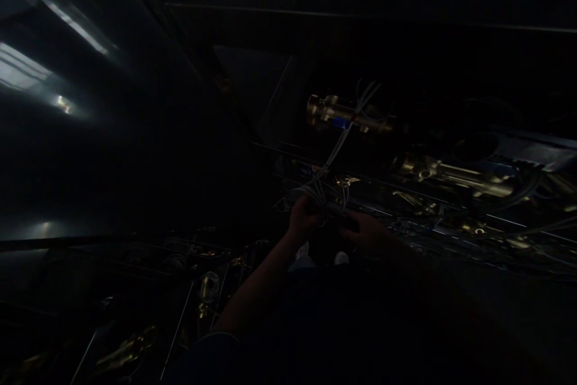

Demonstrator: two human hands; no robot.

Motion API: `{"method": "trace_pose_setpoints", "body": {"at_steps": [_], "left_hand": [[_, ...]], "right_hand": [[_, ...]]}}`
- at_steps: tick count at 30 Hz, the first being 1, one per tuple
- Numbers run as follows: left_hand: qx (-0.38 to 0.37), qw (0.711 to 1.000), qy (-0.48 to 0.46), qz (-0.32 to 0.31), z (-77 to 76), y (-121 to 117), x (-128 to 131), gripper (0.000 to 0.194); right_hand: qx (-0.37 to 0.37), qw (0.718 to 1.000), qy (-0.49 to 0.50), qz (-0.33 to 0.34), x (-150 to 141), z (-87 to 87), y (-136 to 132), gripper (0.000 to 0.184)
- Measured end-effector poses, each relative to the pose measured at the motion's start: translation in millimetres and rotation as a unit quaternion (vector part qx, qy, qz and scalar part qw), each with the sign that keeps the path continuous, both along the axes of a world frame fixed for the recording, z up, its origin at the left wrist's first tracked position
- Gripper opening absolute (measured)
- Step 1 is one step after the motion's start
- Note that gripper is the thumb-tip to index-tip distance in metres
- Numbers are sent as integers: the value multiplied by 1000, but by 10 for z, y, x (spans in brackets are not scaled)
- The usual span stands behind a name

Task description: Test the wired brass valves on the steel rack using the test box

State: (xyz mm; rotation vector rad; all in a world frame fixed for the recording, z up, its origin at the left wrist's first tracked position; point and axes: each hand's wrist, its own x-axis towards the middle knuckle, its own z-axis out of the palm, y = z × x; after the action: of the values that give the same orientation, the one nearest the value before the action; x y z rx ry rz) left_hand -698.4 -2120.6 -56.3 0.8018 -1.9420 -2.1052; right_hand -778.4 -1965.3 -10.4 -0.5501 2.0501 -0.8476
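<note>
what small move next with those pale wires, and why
Perhaps gather the pale wires closer with the left hand: they spread above it, and some run up across the brass fitting. The right hand is nearby; darkness hides its grip.

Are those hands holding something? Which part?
The left hand is at the pale wires' lower part, perhaps gripping them; whether the right hand holds anything is too dark to tell.

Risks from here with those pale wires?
Snagging: the pale wires cross the brass fitting, so a tug might catch them or shift it.
Tangling: several strands bunch by the left hand and could knot.
Mishandling: it's very dark, and what the right hand grips is unclear, so a slip might go unnoticed.
</note>
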Motion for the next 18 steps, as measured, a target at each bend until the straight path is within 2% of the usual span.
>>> {"method": "trace_pose_setpoints", "body": {"at_steps": [5, 11, 18], "left_hand": [[-86, 996, -13, -14, -1, -38, 21, 28], [-82, 996, -7, -20, -106, -24, 60, 29], [-103, 994, -14, -23, -91, 7, 59, 28]], "right_hand": [[-26, 997, -78, -13, -53, -36, 12, 29], [-43, 978, -202, -40, -76, -104, 64, 28], [-29, 959, -270, -78, -59, 1, 0, 21]]}}
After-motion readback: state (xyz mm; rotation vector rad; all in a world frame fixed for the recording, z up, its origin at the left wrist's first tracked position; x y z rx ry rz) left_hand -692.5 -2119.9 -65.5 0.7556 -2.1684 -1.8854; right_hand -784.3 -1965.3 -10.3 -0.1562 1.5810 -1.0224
